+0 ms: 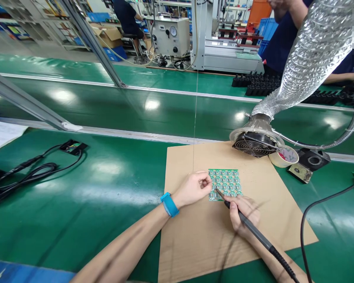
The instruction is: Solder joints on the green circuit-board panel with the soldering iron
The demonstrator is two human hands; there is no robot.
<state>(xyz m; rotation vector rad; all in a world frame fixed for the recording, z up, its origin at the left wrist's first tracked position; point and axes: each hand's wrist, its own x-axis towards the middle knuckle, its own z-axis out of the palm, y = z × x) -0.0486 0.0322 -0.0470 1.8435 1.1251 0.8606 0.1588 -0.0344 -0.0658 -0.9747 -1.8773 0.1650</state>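
A small green circuit board panel (227, 181) lies on a brown cardboard sheet (200, 232). My right hand (244, 214) is wrapped round a black soldering iron (253, 232), whose tip touches the panel's lower left part. My left hand (194, 188), with a blue wristband (169, 204), pinches a thin solder wire (194, 118) at the panel's left edge. The wire runs straight up out of my fingers.
A fume extractor fan (255, 142) on a silver flexible duct (309, 59) hangs over the cardboard's far right corner, beside a tape roll (284, 156) and a black iron stand (309, 163). Black cables (23, 173) lie left. Another person (286, 35) stands across the green conveyor (165, 106).
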